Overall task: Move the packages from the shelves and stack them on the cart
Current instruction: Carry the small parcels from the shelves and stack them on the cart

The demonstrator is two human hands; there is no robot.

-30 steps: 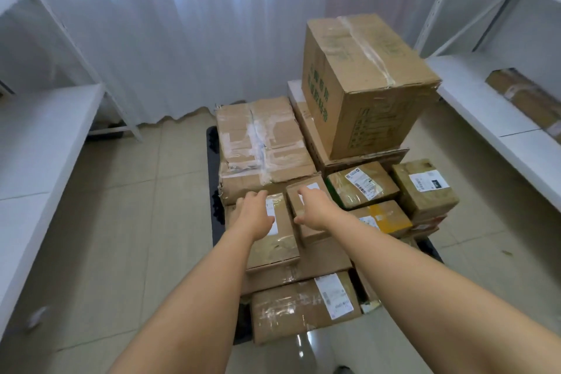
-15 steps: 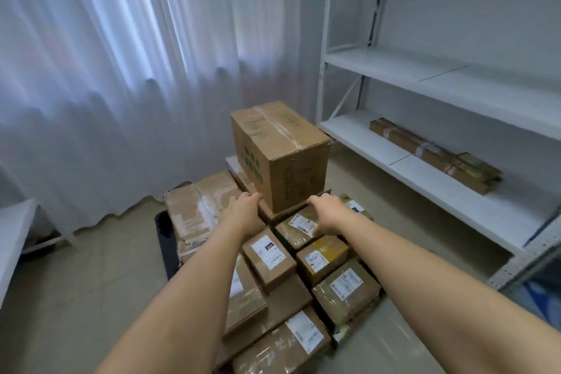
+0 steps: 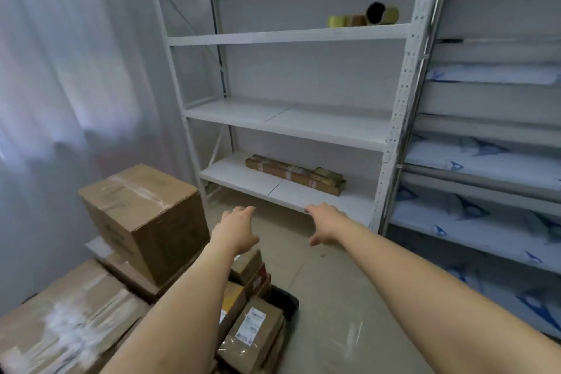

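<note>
Both hands off the cart stack now, left hand (image 3: 236, 229) and right hand (image 3: 326, 223) empty, fingers spread, reaching toward long package (image 3: 294, 174) on low shelf (image 3: 243, 176) just beyond them: next pick underway.

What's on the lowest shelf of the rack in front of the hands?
On the lowest shelf lies a long brown package with a smaller package on its right end. Both hands are empty and short of it. Anything behind them cannot be seen.

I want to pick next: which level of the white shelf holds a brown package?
The lowest shelf: one long brown package lies there.
</note>
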